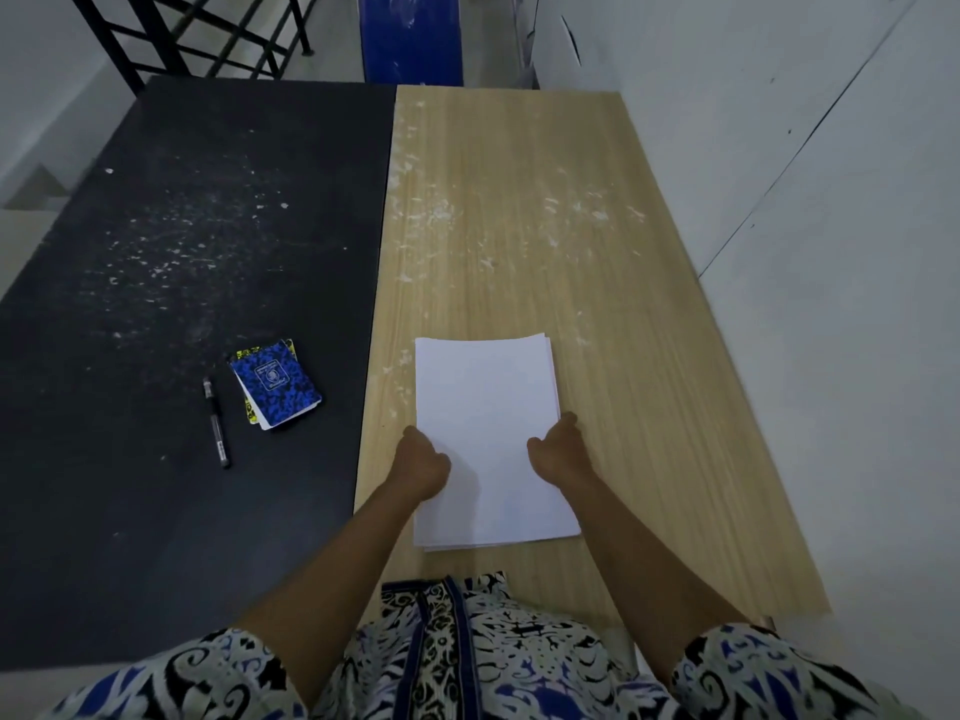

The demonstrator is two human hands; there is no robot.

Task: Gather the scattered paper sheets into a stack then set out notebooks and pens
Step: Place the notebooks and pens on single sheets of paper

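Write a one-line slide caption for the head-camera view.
Both hands, left hand and right hand, square the paper stack on the wooden table; notebooks and pen wait.

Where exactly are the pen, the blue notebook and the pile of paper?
pen (216, 422), head view, middle of its barrel on the black table.
blue notebook (276, 383), head view, centre of its patterned cover.
pile of paper (485, 392), head view, bare top sheet beyond the hands.

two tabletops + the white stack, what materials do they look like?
Right tabletop: light wood or wood-look laminate, straight grain lines, matte, with whitish smears.
Left tabletop: black matte board, maybe painted or laminated; no grain shows, pale specks.
White stack: plain paper sheets, thin offset edges at the corners.
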